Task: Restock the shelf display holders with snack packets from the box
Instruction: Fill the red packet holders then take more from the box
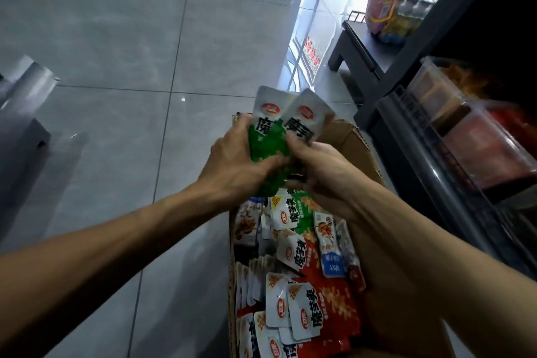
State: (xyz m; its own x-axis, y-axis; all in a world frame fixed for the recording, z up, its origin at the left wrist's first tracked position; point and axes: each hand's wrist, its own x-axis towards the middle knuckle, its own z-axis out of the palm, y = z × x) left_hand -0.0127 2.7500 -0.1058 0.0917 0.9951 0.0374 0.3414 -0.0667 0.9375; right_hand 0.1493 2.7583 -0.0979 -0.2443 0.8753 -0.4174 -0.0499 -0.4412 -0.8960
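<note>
Gathering step, by the look of it: left hand point(232, 166) and right hand point(316, 171) both clamped round green packets point(270, 139), held together just above the box's point(348, 139) far end. Two white tops fanned out in plain sight; more possibly bunched behind, cannot tell. Next, probably: squaring the bunch, then carrying it right to the clear holders point(453, 113) on the shelf. Two holders visible, both already part filled. One box, many red, green and blue packets inside.
</note>
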